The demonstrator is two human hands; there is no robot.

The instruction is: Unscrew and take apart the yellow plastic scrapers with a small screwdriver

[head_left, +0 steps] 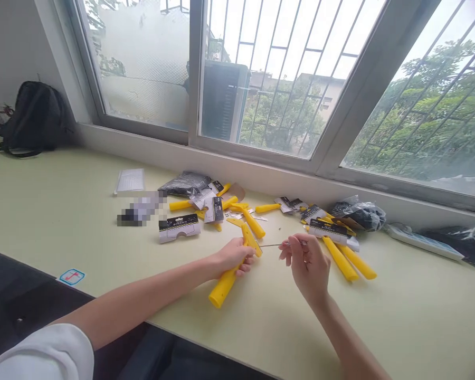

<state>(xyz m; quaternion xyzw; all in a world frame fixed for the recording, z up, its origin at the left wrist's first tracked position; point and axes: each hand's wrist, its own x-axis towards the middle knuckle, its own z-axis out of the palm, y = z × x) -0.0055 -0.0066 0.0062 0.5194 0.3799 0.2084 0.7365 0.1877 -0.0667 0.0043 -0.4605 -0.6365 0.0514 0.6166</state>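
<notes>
My left hand (237, 257) is wrapped round a yellow plastic scraper (224, 289); its thick handle points down toward the table's front edge and its flat head tilts up to the right. In my right hand (306, 264) is a thin screwdriver (269, 245), held between closed fingers that hide its handle. The metal shaft runs left, with its tip at the side of the scraper's head. Just beyond the left hand lies another yellow scraper (253, 221). To the right of my right hand, yellow handles (340, 258) rest under a black-and-white card (328, 230).
Several carded scrapers lie toward the window, with a loose card (179, 228) nearer. A black plastic-wrapped packet (185, 183), a clear case (130, 180) and a bagged black bundle (357, 212) sit behind. A power strip (425, 243) lies right; a black backpack (37, 119) stands far left.
</notes>
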